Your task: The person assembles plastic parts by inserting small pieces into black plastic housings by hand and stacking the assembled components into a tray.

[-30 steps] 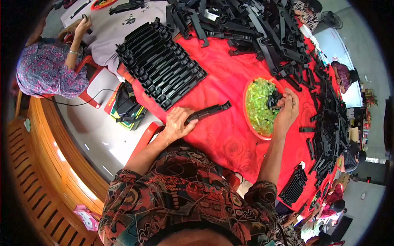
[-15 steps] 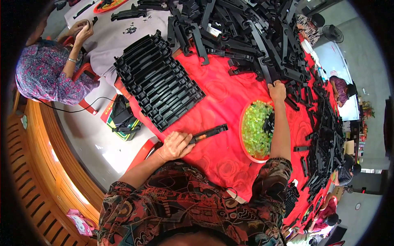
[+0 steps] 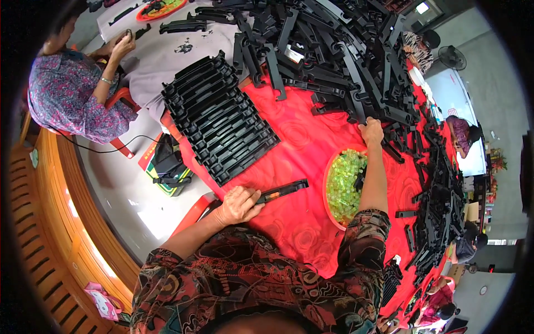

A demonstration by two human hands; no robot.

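- The black plastic bar (image 3: 286,190) is in the left hand (image 3: 239,205). The fingers are closed tight on one end, and the rest sticks out to the right, over the table (image 3: 300,153). A small orange patch shows on it, close to the fingers.
- The right hand (image 3: 371,133) reaches to the edge of a big, messy heap of black bars (image 3: 345,61). Its fingertips are at the end of one bar, but I cannot tell if they grip it.
- An orange bowl (image 3: 326,192) sits under the right forearm, full of shiny green bits (image 3: 340,189).
- A neat row of black bars (image 3: 219,125) lies side by side, up and left of the held bar.
- The table has a bright red cloth with a rose pattern. A grey cloth (image 3: 214,42) covers the part at the top left.
- A person in a flowery top (image 3: 78,100) sits at the left.
- Around them are a pale floor (image 3: 117,206), a wooden bench (image 3: 50,234), a fan (image 3: 451,57) and a grey wall (image 3: 506,106).
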